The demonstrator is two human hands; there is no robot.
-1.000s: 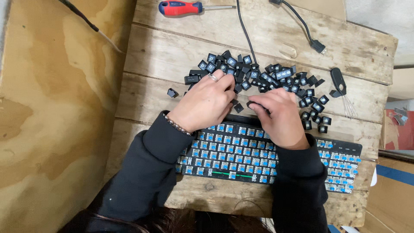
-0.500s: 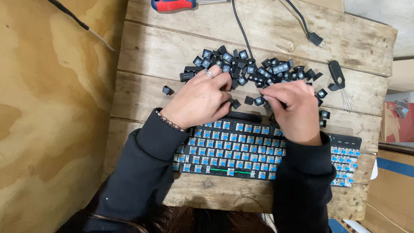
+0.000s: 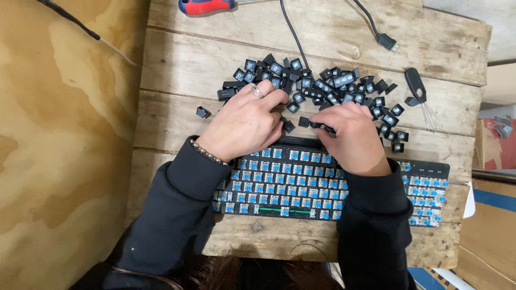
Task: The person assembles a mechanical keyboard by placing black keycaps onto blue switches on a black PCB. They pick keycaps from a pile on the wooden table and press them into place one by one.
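The right hand (image 3: pixel 352 137) pinches a black keycap (image 3: pixel 321 127) at the far edge of the stripped keyboard (image 3: pixel 301 182); the left hand (image 3: pixel 244 123) lies curled, fingers (one ringed) in the loose keycap pile (image 3: pixel 317 86), grip unclear. A careless sweep could knock caps off the wooden table (image 3: pixel 215 59). Half a second ago, both hands sat much the same

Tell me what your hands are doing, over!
Left hand on keycap pile. Right hand pinching a black keycap. Stripped keyboard underneath. Nothing blocking.
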